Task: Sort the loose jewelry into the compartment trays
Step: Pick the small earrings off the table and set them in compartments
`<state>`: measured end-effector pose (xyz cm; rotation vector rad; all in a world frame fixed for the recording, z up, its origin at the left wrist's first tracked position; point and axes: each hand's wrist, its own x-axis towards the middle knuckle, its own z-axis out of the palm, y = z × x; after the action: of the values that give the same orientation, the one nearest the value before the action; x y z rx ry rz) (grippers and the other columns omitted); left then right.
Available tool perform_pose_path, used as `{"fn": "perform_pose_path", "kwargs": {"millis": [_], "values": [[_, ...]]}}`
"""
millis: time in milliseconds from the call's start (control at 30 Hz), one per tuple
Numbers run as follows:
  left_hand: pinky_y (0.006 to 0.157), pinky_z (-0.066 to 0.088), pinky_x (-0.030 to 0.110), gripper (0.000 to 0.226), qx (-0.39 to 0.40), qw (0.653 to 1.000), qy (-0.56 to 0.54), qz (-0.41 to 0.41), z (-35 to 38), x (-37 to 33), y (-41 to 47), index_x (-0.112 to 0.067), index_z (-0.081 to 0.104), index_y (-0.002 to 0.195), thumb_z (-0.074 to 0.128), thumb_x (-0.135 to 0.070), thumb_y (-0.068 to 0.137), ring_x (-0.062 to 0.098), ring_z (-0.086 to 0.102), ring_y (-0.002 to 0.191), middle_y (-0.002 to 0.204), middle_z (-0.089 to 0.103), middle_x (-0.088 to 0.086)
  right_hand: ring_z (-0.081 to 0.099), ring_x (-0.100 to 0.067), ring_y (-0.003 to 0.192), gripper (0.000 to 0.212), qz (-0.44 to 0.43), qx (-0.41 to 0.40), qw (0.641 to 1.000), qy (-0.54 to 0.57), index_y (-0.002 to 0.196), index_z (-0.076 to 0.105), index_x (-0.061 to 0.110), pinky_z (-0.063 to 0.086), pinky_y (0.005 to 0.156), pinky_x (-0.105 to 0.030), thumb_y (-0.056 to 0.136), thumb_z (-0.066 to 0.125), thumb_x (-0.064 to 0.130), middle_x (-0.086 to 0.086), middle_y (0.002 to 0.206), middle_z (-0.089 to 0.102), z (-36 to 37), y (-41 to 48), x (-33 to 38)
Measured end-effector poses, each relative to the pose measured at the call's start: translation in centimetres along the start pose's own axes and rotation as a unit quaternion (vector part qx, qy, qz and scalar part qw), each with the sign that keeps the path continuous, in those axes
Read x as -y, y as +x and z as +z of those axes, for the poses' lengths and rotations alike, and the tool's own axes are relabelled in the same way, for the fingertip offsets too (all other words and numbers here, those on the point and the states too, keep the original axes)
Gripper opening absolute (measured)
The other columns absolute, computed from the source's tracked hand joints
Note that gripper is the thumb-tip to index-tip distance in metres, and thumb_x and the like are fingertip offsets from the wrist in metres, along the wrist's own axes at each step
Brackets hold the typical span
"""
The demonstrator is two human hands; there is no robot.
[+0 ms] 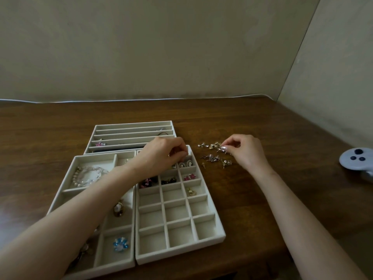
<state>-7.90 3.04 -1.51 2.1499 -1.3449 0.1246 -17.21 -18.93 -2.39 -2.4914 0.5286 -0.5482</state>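
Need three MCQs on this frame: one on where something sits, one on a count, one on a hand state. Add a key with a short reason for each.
1. Where do the loose earrings lie?
A) on the floor
B) on the table, right of the grid tray
C) in a bowl

2. How many trays are on the table?
A) two
B) three
C) five

3. What is the right hand doing?
A) lying flat on the table
B) lifting a tray
C) pinching at the loose earrings

Key:
1 B, the pile sits on bare wood beside the grid tray.
2 B, the slotted tray, the left tray and the grid tray.
3 C, thumb and forefinger close on a piece in the pile.
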Motion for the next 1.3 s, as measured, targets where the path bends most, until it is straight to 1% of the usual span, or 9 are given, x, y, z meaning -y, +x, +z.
{"fn": "perform_pose_path", "kwargs": {"millis": [233,400,600,700,867,1000,1067,1167,1300], "values": [[0.072,0.055,0.033,0.012,0.006,1.000,0.006,0.011,0.0,0.0,0.0,-0.012,0.065,0.096,0.058,-0.019,0.090,0.008,0.063,0.077,0.086,0.066,-0.002,0.052,-0.006,0.081,0.019,0.001,-0.001,1.000,-0.030,0.103,0.069,0.024,0.034,0.059,-0.015,0.086,0.066,0.017,0.004,0.097,0.057,0.7,0.2,-0.2],[0.073,0.054,0.035,0.012,0.005,1.000,0.008,0.010,0.0,0.0,0.0,-0.012,0.065,0.096,0.058,-0.018,0.090,0.010,0.063,0.079,0.086,0.067,-0.001,0.053,-0.009,0.085,0.019,0.019,0.003,0.999,-0.037,0.103,0.069,0.025,0.040,0.069,-0.023,0.086,0.066,0.015,0.002,0.099,0.057,0.6,0.4,-0.5],[0.073,0.054,0.032,0.011,0.009,1.000,0.015,0.006,0.0,0.0,0.0,-0.013,0.065,0.096,0.059,-0.018,0.089,0.010,0.063,0.080,0.088,0.066,-0.001,0.053,-0.009,0.084,0.019,0.025,-0.038,0.999,-0.012,0.099,0.071,0.022,0.039,0.066,-0.018,0.087,0.064,0.009,0.001,0.100,0.059,-0.3,0.5,-1.0],[0.074,0.053,0.026,0.011,0.004,1.000,0.016,0.007,0.1,-0.1,0.1,-0.013,0.065,0.097,0.060,-0.017,0.088,0.009,0.061,0.081,0.089,0.065,-0.002,0.054,-0.009,0.089,0.020,0.051,-0.057,0.997,0.002,0.100,0.070,0.023,0.042,0.070,-0.021,0.088,0.063,0.009,0.000,0.107,0.062,-1.2,0.6,-1.3],[0.071,0.052,0.021,0.012,0.005,1.000,0.024,0.018,0.4,0.0,0.1,-0.015,0.065,0.097,0.061,-0.021,0.087,0.007,0.060,0.081,0.091,0.064,-0.004,0.056,-0.015,0.106,0.018,0.095,0.007,0.995,-0.004,0.103,0.071,0.019,0.041,0.081,-0.026,0.089,0.062,0.012,-0.002,0.116,0.064,-2.0,0.5,-1.5],[0.066,0.047,0.014,0.010,-0.016,1.000,0.006,0.019,0.5,-0.3,0.3,-0.015,0.064,0.096,0.062,-0.018,0.087,0.004,0.058,0.078,0.087,0.059,-0.008,0.051,-0.019,0.118,0.015,0.095,0.048,0.994,0.011,0.100,0.071,0.019,0.039,0.090,-0.029,0.087,0.064,0.013,-0.003,0.121,0.062,-1.6,0.4,-1.1],[0.064,0.045,0.012,0.010,-0.024,1.000,-0.003,0.017,0.5,-0.5,0.6,-0.014,0.064,0.096,0.061,-0.016,0.087,0.005,0.057,0.076,0.087,0.059,-0.008,0.050,-0.018,0.119,0.014,0.089,0.056,0.994,0.030,0.100,0.071,0.019,0.039,0.091,-0.031,0.088,0.064,0.016,-0.002,0.119,0.062,-1.6,0.4,-1.0],[0.064,0.044,0.011,0.010,-0.010,1.000,-0.007,0.010,0.6,-0.9,1.3,-0.015,0.063,0.097,0.060,-0.017,0.088,0.004,0.056,0.077,0.089,0.059,-0.008,0.052,-0.015,0.114,0.015,0.081,0.069,0.994,0.031,0.100,0.071,0.019,0.038,0.086,-0.028,0.086,0.067,0.022,0.000,0.114,0.064,-1.8,0.5,-0.9],[0.063,0.041,0.010,0.009,0.028,1.000,0.001,0.002,0.5,-2.0,3.5,-0.017,0.062,0.097,0.060,-0.020,0.088,-0.003,0.051,0.072,0.083,0.056,-0.015,0.055,-0.012,0.106,0.010,0.084,0.064,0.994,0.024,0.094,0.072,0.018,0.041,0.087,-0.029,0.085,0.068,0.018,0.002,0.105,0.066,-1.5,0.5,-1.0]]}}
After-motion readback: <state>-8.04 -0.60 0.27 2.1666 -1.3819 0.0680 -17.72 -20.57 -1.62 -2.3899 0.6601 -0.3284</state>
